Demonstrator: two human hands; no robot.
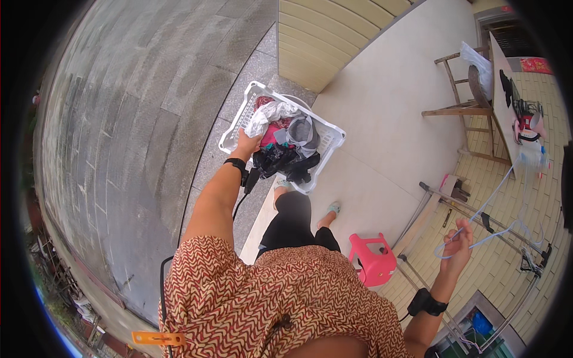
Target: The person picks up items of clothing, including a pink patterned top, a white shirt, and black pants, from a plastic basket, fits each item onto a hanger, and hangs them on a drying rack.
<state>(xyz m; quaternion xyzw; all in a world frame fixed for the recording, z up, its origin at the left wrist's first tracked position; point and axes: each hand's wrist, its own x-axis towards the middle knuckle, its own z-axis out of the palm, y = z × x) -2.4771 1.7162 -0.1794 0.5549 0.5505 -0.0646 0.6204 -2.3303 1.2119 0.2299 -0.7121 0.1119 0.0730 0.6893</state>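
A white plastic laundry basket (330, 134) stands in front of me, heaped with clothes. My left hand (249, 142) reaches over its left side, closed on a white cloth garment (271, 114); part of the fingers is hidden in the fabric. Beside that garment lie a grey-and-white piece (302, 134), a pink one (270, 136) and dark black clothing (280, 161). Off to the right, my right hand (458, 243) is raised, its fingers curled around a light blue wire clothes hanger (490, 241). The hanger's thin loops extend up and to the right of the hand.
A metal drying rack (456, 203) stands at the right, below the hanger. A pink plastic stool (376, 262) is near my legs. At the far right are a wooden chair (459, 111) and a table (503, 113) with items on it. Grey paving (161, 119) extends leftward.
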